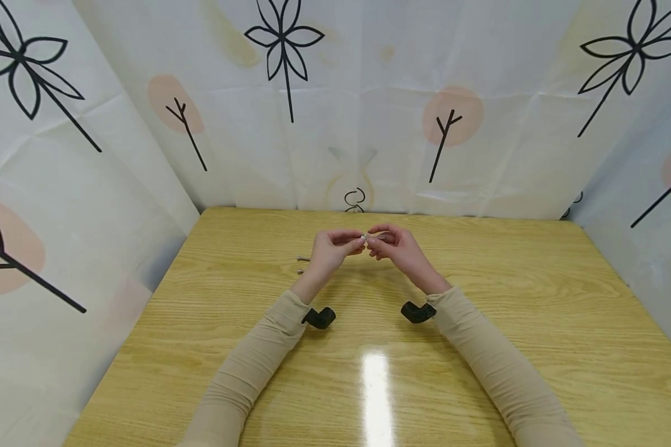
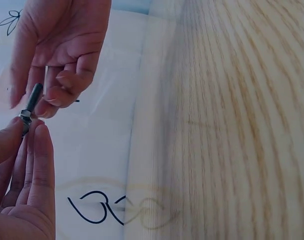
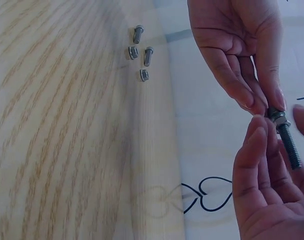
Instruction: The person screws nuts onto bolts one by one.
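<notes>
My left hand (image 1: 331,249) pinches a steel bolt (image 2: 34,97) by its head end between thumb and fingertips. A hex nut (image 3: 280,121) sits on that bolt close to the head, and the bare thread sticks out past it toward my right hand (image 1: 398,249). In the right wrist view, the right fingers lie bent loosely beside and behind the thread, with the thumb standing apart from it. Both hands are raised over the far part of the table, fingertips nearly meeting. The bolt head is mostly hidden by the left fingertips.
Two more bolts (image 3: 138,34) (image 3: 148,56) and two nuts (image 3: 133,52) (image 3: 144,75) lie on the wooden table (image 1: 246,372), left of the hands. A patterned cloth (image 1: 369,124) hangs behind the table's far edge. Black wrist cameras (image 1: 320,318) are strapped to both wrists.
</notes>
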The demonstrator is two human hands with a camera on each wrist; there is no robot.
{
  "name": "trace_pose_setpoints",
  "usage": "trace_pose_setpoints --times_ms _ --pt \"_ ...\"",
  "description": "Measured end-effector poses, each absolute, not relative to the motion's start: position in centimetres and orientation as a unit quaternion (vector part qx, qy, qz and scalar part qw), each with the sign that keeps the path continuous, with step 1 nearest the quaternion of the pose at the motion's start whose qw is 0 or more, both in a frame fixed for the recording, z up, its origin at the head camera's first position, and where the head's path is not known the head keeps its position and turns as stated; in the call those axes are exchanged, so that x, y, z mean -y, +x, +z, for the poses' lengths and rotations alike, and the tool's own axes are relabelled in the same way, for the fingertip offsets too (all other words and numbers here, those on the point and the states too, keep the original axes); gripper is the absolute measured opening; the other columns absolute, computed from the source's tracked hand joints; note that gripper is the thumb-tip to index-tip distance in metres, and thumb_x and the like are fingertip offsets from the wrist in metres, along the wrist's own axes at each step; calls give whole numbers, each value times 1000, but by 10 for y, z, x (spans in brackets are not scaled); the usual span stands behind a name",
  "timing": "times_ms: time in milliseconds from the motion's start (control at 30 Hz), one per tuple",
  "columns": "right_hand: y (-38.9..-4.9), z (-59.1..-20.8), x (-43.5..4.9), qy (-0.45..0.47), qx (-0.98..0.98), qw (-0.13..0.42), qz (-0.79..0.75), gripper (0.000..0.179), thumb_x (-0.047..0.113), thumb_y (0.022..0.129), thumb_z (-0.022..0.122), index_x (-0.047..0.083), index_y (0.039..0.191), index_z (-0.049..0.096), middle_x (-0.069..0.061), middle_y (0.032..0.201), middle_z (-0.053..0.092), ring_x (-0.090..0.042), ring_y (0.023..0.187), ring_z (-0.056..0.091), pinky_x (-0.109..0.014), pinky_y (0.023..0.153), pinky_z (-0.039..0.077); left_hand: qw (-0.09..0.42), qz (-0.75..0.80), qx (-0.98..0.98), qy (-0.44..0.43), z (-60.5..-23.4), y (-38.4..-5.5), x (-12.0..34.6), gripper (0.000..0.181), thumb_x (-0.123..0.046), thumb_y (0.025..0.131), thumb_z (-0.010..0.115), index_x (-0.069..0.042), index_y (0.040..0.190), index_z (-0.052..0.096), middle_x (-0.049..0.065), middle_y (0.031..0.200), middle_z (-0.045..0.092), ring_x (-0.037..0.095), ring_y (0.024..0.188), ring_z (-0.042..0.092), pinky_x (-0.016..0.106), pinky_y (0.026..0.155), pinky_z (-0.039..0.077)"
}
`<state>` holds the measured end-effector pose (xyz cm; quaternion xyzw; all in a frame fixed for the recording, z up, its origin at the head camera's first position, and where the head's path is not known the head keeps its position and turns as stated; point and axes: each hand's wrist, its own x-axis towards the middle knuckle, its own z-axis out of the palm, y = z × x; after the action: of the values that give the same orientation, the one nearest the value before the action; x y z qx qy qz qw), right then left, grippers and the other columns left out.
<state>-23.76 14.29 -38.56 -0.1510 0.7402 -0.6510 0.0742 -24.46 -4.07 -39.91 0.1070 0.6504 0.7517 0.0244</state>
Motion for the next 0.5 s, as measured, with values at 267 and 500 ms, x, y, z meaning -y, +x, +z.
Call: trace_pose_setpoints --times_ms 267,500 --pt "-240 -386 -143 -160 -753 62 -635 27 17 96 61 -4 113 63 -24 102 64 -30 87 64 -39 76 58 27 752 -650 105 -398 -244 41 27 -3 85 72 12 108 67 17 92 71 20 79 70 38 80 59" --pt "-237 -386 -144 -156 -739 72 -652 30 13 96 61 -6 119 57 -27 108 62 -33 89 64 -49 83 56 28 754 -648 106 -399 -244 41 25 -3 85 73 10 106 68 16 91 71 22 79 70 38 79 60"
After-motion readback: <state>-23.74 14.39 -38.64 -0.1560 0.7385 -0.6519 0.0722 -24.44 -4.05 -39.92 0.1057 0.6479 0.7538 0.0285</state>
